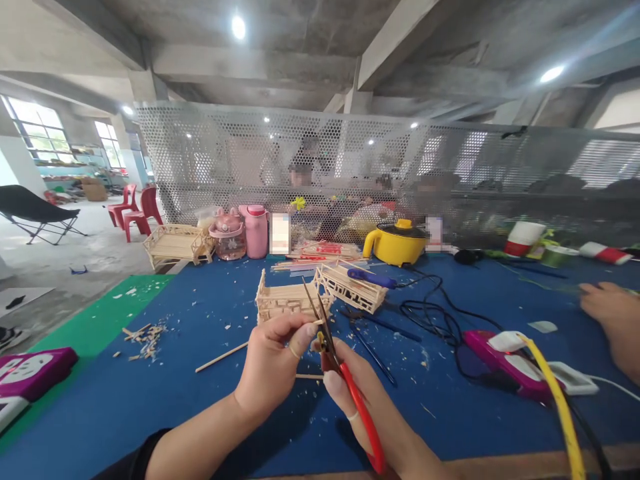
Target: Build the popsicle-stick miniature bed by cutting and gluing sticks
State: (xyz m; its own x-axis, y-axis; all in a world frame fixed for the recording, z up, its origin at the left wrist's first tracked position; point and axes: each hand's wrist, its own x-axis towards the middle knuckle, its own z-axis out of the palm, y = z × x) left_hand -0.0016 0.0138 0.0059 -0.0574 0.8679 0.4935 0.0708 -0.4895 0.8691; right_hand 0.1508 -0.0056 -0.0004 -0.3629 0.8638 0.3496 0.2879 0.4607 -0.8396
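Near the middle of the blue table, my left hand (277, 350) is closed, pinching a short pale wooden stick (318, 323) between thumb and fingertips. The stick's end lies at the blades of red-handled scissors (359, 413). My right hand (370, 400) wraps around those scissors, whose two thin dark blades point up and away and stand apart. Just beyond the hands sits a small wooden stick model (285, 300) with railings. A second railed model (353, 288) lies tilted to its right. Part of a longer wooden stick (220, 358) shows left of my left hand.
Wood scraps (145, 340) lie at left. A glue gun with a blue handle (373, 277), its cable, a purple power strip (510, 367), a yellow pot (400, 243) and pink bottles (257, 231) surround the work. Another person's hand (613, 320) rests at right. A perforated metal screen (300, 153) stands behind.
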